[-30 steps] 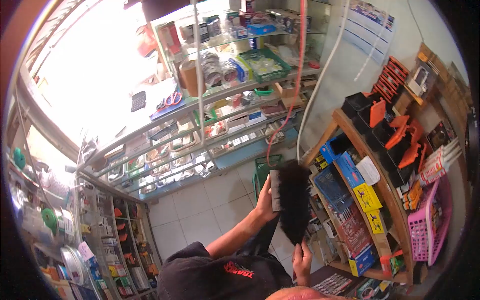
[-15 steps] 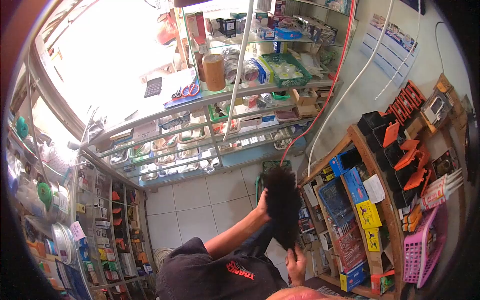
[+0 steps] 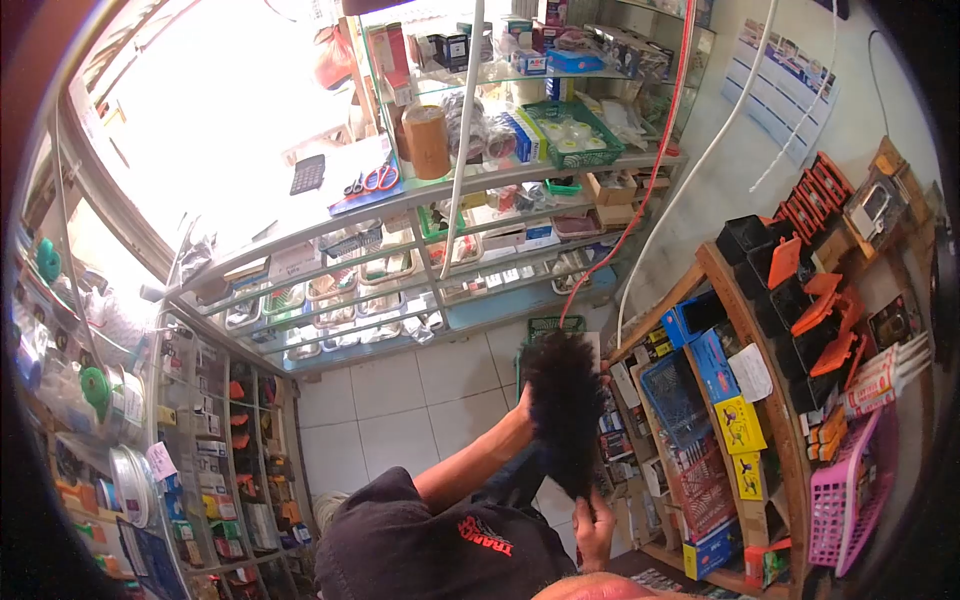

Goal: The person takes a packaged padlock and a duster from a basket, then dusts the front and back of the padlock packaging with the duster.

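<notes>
My right hand is closed at the lower end of a black fluffy duster, around its handle. The duster's head points up and away from my body. On its left side is my left hand, with the fingers mostly hidden behind the dark fluff. A pale flat edge shows past the duster's upper right side; most of that object is covered.
A glass counter with trays, tape and boxes stands ahead. Wooden shelves with black bins and a pink basket are at right. Glass shelving lines the left. A green basket stands on the floor.
The duster has moved left and now covers the grey flat object that showed in my left hand earlier. My right hand has shifted slightly down and left. The view has turned and moved too.
</notes>
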{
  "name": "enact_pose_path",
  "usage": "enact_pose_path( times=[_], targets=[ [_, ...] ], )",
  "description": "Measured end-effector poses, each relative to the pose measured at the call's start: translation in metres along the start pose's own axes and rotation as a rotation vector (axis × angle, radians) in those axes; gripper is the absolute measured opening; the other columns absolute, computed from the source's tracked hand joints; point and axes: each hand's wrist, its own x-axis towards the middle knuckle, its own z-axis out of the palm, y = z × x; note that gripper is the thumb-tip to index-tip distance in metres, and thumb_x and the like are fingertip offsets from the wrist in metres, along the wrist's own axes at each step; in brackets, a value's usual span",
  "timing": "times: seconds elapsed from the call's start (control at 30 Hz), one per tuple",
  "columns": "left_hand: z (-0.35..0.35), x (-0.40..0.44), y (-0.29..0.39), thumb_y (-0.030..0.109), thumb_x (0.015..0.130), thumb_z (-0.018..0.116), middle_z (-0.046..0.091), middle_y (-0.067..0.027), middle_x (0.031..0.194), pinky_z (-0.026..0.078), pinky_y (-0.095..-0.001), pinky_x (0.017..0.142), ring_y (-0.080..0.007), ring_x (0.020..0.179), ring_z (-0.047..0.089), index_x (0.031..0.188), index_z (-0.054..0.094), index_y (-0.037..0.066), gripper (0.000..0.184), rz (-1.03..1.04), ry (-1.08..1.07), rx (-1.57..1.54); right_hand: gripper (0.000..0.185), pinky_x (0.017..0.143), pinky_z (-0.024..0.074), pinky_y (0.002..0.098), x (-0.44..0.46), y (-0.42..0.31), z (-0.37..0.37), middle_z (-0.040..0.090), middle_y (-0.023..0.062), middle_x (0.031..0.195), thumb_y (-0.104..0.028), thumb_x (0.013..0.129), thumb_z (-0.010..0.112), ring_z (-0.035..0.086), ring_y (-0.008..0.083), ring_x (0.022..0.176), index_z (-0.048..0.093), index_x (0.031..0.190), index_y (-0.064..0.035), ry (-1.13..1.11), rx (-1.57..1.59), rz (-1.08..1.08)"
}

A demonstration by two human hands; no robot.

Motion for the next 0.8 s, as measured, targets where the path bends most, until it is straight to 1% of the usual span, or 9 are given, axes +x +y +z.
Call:
enact_pose_path(
  times=[0.07,0.1,0.2,0.23,0.33,0.37,0.47,0.63,0.8],
  targets=[
    [0.038,-0.006,0.011,0.059,0.097,0.041,0.056,-0.0159,0.136,0.045,-0.0429,0.106,-0.0300,0.123,0.056,0.141,0.049,0.008,0.068,-0.088,0.061,0.036,0.030,0.050,0.0347,0.0306,0.009,0.023,-0.002,0.044,-0.0008,0.060,-0.019,0.099,0.054,0.038,0.0088,0.053,0.064,0.122,-0.0029,0.075,0.155,0.035],
    [0.011,0.000,0.013,0.059,0.097,0.041,0.054,-0.0171,0.139,0.044,-0.0437,0.106,-0.0305,0.125,0.055,0.142,0.048,0.009,0.068,-0.133,-0.111,-0.014,0.025,0.049,0.0336,0.0292,0.010,0.019,0.001,0.045,-0.0010,0.061,-0.018,0.099,0.054,0.039,0.0088,0.053,0.065,0.115,-0.0023,0.063,0.140,-0.011],
    [0.005,0.004,0.002,0.062,0.097,0.038,0.058,-0.0161,0.134,0.049,-0.0436,0.101,-0.0284,0.118,0.060,0.139,0.052,0.008,0.070,-0.041,-0.022,0.028,0.017,0.048,0.0333,0.0294,0.009,0.009,-0.002,0.044,-0.0012,0.061,-0.018,0.099,0.054,0.040,0.0085,0.053,0.062,0.099,-0.0037,-0.096,0.041,-0.005],
    [0.017,0.001,0.002,0.064,0.096,0.041,0.061,-0.0160,0.129,0.051,-0.0417,0.099,-0.0277,0.114,0.062,0.136,0.054,0.007,0.071,-0.057,0.030,-0.064,0.015,0.042,0.0287,0.0225,0.011,0.015,-0.002,0.042,-0.0053,0.058,-0.018,0.099,0.055,0.037,0.0041,0.048,0.064,0.107,-0.0081,-0.029,0.102,0.028],
    [-0.001,0.006,0.015,0.059,0.094,0.047,0.052,-0.0158,0.141,0.046,-0.0526,0.102,-0.0315,0.124,0.054,0.142,0.046,0.011,0.068,-0.175,-0.075,-0.014,0.019,0.043,0.0289,0.0227,0.013,0.020,-0.004,0.044,-0.0053,0.058,-0.018,0.099,0.055,0.037,0.0043,0.048,0.064,0.112,-0.0083,-0.013,0.216,0.028],
    [-0.002,0.008,0.010,0.059,0.094,0.046,0.050,-0.0161,0.143,0.041,-0.0540,0.106,-0.0321,0.127,0.051,0.143,0.046,0.011,0.069,-0.175,0.053,-0.073,0.016,0.043,0.0283,0.0227,0.013,0.018,-0.003,0.044,-0.0054,0.058,-0.018,0.099,0.055,0.037,0.0043,0.048,0.065,0.109,-0.0088,-0.076,0.185,0.009],
    [0.017,0.003,0.001,0.063,0.096,0.041,0.059,-0.0147,0.133,0.047,-0.0451,0.103,-0.0288,0.118,0.060,0.137,0.053,0.009,0.070,-0.052,-0.037,0.026,0.018,0.046,0.0301,0.0291,0.008,0.006,-0.005,0.044,-0.0023,0.058,-0.018,0.101,0.053,0.037,0.0075,0.049,0.066,0.101,-0.0059,-0.033,0.146,0.006],
    [0.009,0.017,-0.002,0.060,0.097,0.043,0.058,-0.0135,0.134,0.047,-0.0462,0.103,-0.0315,0.121,0.057,0.140,0.050,0.009,0.066,-0.151,-0.083,0.021,0.025,0.045,0.0314,0.0287,-0.001,0.006,-0.016,0.046,-0.0026,0.058,-0.014,0.100,0.054,0.037,0.0071,0.049,0.065,0.119,-0.0044,-0.058,0.108,-0.001],
    [0.043,0.017,-0.019,0.062,0.096,0.042,0.053,-0.0170,0.139,0.043,-0.0496,0.106,-0.0371,0.123,0.054,0.143,0.043,0.005,0.074,-0.202,0.068,0.005,0.019,0.045,0.0313,0.0267,-0.014,0.013,-0.022,0.047,-0.0019,0.057,-0.015,0.099,0.056,0.040,0.0068,0.048,0.066,0.109,-0.0026,0.093,0.199,-0.010]
  ],
)
